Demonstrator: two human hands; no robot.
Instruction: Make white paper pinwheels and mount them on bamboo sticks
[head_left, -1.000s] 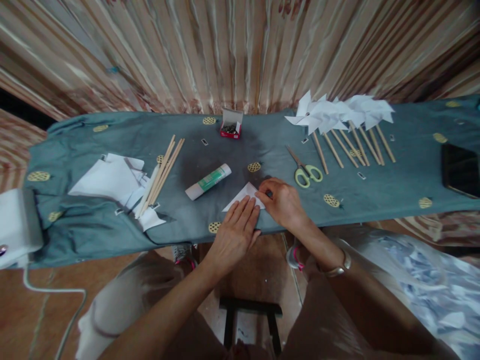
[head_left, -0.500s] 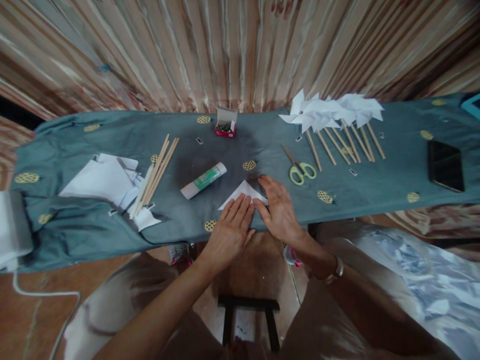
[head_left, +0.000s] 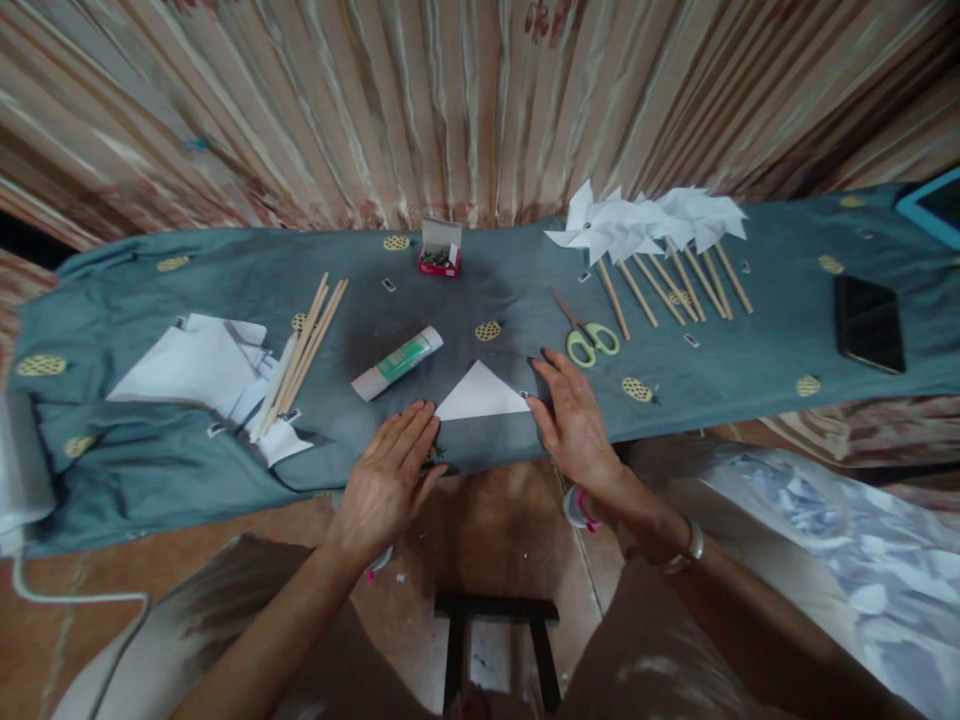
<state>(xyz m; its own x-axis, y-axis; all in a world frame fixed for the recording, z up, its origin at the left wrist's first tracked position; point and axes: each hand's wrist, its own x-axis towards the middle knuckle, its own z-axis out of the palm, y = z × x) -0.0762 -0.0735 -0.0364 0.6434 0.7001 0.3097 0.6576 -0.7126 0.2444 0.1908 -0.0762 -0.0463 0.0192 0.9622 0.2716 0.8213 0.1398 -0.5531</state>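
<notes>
A white paper folded into a triangle (head_left: 482,392) lies at the front of the cloth-covered table, its point facing away from me. Flat at its left corner rests my left hand (head_left: 394,475), fingers stretched out. My right hand (head_left: 571,415) touches the right corner with its thumb, the other fingers spread on the cloth. Just beyond the left hand lies a glue stick (head_left: 397,363) with a green label. Scissors (head_left: 589,335) with light green handles lie beyond the right hand.
Wooden sticks (head_left: 307,350) and white paper pieces (head_left: 195,365) lie on the left. An open red box (head_left: 439,255) of small metal pieces stands at the back. Paper pinwheels (head_left: 652,222) on sticks are at back right, a black phone (head_left: 870,323) farther right.
My left hand has slid left off the middle of the folded paper to its left corner, uncovering the triangle. The right hand has shifted slightly right. The view has moved a little.
</notes>
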